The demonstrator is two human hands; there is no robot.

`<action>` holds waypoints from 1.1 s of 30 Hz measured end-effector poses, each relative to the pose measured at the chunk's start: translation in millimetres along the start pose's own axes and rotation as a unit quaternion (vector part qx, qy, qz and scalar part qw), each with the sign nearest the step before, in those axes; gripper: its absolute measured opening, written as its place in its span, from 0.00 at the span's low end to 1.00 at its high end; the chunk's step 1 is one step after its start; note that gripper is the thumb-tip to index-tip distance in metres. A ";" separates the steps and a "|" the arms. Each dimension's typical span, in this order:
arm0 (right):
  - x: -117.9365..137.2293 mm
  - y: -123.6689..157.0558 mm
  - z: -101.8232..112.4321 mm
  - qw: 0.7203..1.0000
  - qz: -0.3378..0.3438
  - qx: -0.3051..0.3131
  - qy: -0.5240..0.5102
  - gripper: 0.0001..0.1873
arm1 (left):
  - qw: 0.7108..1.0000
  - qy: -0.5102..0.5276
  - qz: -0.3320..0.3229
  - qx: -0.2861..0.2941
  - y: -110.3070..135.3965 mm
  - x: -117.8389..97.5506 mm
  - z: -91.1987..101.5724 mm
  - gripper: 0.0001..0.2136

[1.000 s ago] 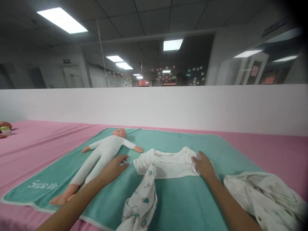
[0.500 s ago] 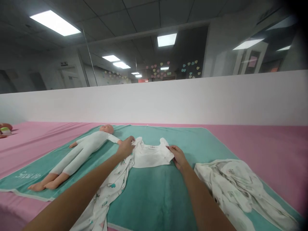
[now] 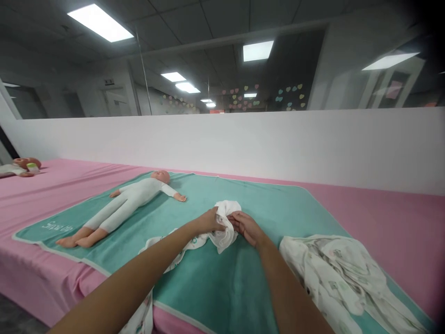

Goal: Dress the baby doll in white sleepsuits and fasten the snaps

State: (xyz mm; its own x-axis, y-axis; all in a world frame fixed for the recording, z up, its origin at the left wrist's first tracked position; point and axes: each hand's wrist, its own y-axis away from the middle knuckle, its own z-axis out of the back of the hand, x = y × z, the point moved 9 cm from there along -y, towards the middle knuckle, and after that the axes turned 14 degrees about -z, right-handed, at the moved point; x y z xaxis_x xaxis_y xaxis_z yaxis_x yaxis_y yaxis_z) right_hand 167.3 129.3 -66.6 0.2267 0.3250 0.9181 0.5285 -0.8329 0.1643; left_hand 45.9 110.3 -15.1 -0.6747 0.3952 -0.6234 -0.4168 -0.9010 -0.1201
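A small white baby shirt (image 3: 225, 234) is bunched up between my hands at the middle of the green blanket (image 3: 208, 287). My left hand (image 3: 210, 220) is closed round its left side. At its right side, the fingers of my right hand (image 3: 246, 227) are bent together on the cloth, their tips partly hidden by it. A white printed garment (image 3: 189, 247) lies under and beside my left forearm, which covers part of it. To the left, a baby doll (image 3: 134, 199) in a pale bodysuit lies on its back, arms spread.
Crumpled white printed cloth (image 3: 340, 269) lies by my right forearm. The pink-covered table (image 3: 375, 213) ends at a low white wall (image 3: 222, 144) with glass above. At the far left are another doll (image 3: 26, 163) and a small bottle (image 3: 33, 168).
The shirt was spread flat between my hands and is now gathered into a bunch. My left hand has moved right, closer to my right hand. The view has shifted left.
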 end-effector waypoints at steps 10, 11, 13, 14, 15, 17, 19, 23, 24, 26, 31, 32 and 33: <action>10.4 17.0 -32.9 0.996 0.027 0.087 -0.021 0.17 | 0.989 -0.062 -0.100 -0.093 2.8 -43.4 35.5 0.17; 14.0 17.6 -27.1 0.996 0.044 0.075 -0.036 0.17 | 0.986 -0.045 -0.098 -0.126 6.9 -51.7 50.5 0.17; 20.4 19.5 -15.1 0.994 0.077 0.051 -0.056 0.19 | 0.974 0.010 -0.076 -0.214 22.9 -68.5 89.2 0.17; 22.3 20.3 -9.7 0.993 0.087 0.041 -0.062 0.19 | 0.959 0.034 -0.068 -0.273 36.3 -78.3 112.8 0.18; 23.1 20.8 -5.4 0.993 0.092 0.033 -0.066 0.19 | 0.940 0.054 -0.060 -0.332 52.9 -87.9 136.3 0.21; 22.1 20.5 -1.2 0.993 0.088 0.029 -0.072 0.18 | 0.906 0.072 -0.062 -0.413 89.5 -105.5 174.4 0.23; 19.0 19.5 -1.5 0.994 0.075 0.030 -0.072 0.17 | 0.907 0.054 -0.067 -0.412 120.0 -112.2 191.2 0.21; 13.3 18.8 -7.6 0.997 0.051 0.024 -0.046 0.17 | 0.967 -0.004 0.000 -0.254 152.5 -57.3 152.1 0.22; 12.3 19.1 -9.6 0.998 0.048 0.025 -0.040 0.17 | 0.980 -0.021 0.011 -0.197 155.1 -37.1 130.9 0.23; 10.7 19.9 -12.6 0.998 0.041 0.029 -0.031 0.17 | 0.990 -0.069 0.037 -0.114 158.7 1.0 90.1 0.27; 4.0 20.4 -16.5 0.999 0.015 0.035 -0.014 0.16 | 0.984 -0.147 0.049 -0.093 161.0 22.9 42.4 0.13; 1.8 20.0 -17.7 0.999 0.008 0.036 -0.003 0.16 | 0.983 -0.144 0.047 -0.103 163.6 17.5 43.5 0.11; -0.4 19.5 -18.8 0.999 0.001 0.036 0.009 0.16 | 0.984 -0.131 0.045 -0.108 167.6 12.0 46.6 0.10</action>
State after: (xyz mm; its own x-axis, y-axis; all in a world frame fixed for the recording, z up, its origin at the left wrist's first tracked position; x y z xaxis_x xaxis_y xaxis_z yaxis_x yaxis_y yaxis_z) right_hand 162.2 104.4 -57.0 0.2137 0.3151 0.9247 0.5857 -0.7989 0.1368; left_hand -60.5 -27.7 -6.6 -0.8493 0.3182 -0.4212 -0.2272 -0.9406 -0.2524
